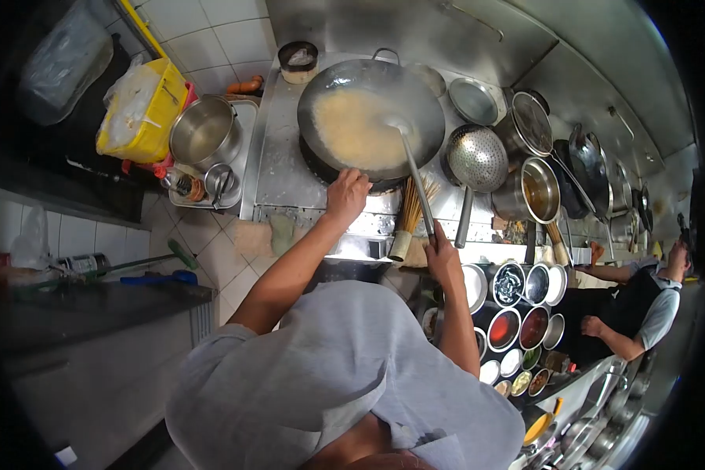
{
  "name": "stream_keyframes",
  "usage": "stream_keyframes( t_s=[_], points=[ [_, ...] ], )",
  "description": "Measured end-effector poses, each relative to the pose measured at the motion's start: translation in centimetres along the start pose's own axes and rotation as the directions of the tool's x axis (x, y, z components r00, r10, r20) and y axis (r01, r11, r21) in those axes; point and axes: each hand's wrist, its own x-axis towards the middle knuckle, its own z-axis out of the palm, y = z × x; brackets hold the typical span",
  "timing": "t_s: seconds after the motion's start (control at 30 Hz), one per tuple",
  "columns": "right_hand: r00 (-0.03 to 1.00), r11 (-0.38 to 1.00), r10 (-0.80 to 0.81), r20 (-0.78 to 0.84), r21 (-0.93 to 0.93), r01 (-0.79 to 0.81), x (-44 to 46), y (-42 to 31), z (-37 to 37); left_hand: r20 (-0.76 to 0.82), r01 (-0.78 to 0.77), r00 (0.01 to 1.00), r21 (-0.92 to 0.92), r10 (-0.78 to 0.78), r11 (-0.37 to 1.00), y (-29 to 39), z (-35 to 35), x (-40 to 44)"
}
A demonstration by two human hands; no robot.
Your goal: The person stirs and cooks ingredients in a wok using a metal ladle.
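Note:
A large dark wok (431, 117) sits on the stove, with pale yellowish, steaming contents (345, 125) in it. My left hand (348, 194) is closed at the wok's near rim; the exact grip is hidden under the fingers. In my right hand (442, 257) is the long handle of a ladle (412, 164), its head dipping into the wok's right side, partly veiled by steam. A bamboo brush (410, 215) lies between the wok and my right hand. Just right of the wok rests a perforated strainer (478, 159) with its handle toward me.
Steel pots (537, 188) and a metal bowl (473, 102) stand on the right. Several sauce and seasoning containers (504, 329) flank my right arm. At left are a pot (205, 133) on a tray (247, 129) and a yellow basket (158, 98). Another person (638, 309) stands far right.

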Motion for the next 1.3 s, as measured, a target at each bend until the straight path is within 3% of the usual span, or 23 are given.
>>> stream_keyframes(
  t_s=[0.23, 0.3, 0.4, 0.5, 0.6, 0.8, 0.87, 0.93, 1.03, 1.13, 1.3],
  points=[
    [0.992, 0.986, 0.046, 0.118, 0.155, -0.064, -4.3, -0.4, -2.8, -0.002, 0.042, 0.999, 0.02, -0.042, 0.999, 0.7, -0.2, 0.0],
    [0.89, 0.858, 0.212, 0.403, 0.36, -0.367, -5.0, -3.3, -5.6, 0.003, 0.056, 0.998, 0.022, -0.056, 0.998, 0.7, -0.1, -0.1],
    [0.907, 0.798, 0.136, 0.398, 0.499, -0.338, -4.2, -2.1, -4.7, -0.007, 0.081, 0.997, 0.013, -0.081, 0.997, 0.5, 0.6, -0.7],
    [0.914, 0.849, 0.03, 0.404, 0.472, -0.237, -1.4, 0.2, -2.9, -0.017, 0.107, 0.994, -0.006, -0.107, 0.994, 0.8, 0.7, -1.0],
    [0.911, 0.813, 0.003, 0.412, 0.53, -0.242, 0.7, -0.9, -2.9, -0.035, 0.1, 0.994, 0.031, -0.099, 0.994, 0.9, 0.9, -1.5],
    [0.923, 0.905, -0.098, 0.372, 0.42, -0.073, 7.5, 0.0, 0.9, 0.01, 0.095, 0.995, 0.081, -0.096, 0.992, 1.5, 0.2, -2.1],
    [0.936, 0.913, -0.345, 0.073, 0.257, 0.317, 9.9, 1.3, 3.4, 0.058, 0.109, 0.992, 0.051, -0.112, 0.993, 1.7, -0.3, -2.0],
    [0.95, 0.951, -0.279, 0.141, 0.175, 0.254, 10.3, -1.0, 2.3, 0.109, 0.15, 0.982, 0.028, -0.152, 0.988, 1.9, -0.6, -1.7],
    [0.959, 0.96, -0.28, 0.055, 0.003, 0.28, 10.9, -1.9, 2.6, 0.162, 0.16, 0.973, 0.042, -0.165, 0.986, 2.0, -1.0, -1.6],
    [0.983, 0.968, -0.18, 0.046, -0.171, 0.185, 10.5, -2.9, 2.3, 0.141, 0.139, 0.98, 0.036, -0.143, 0.99, 1.9, -1.0, -2.3],
    [0.983, 0.975, -0.18, -0.04, -0.14, 0.173, 7.5, -1.2, 3.1, 0.116, 0.02, 0.993, -0.019, -0.018, 1.0, -0.4, -1.0, -3.8]
  ],
)
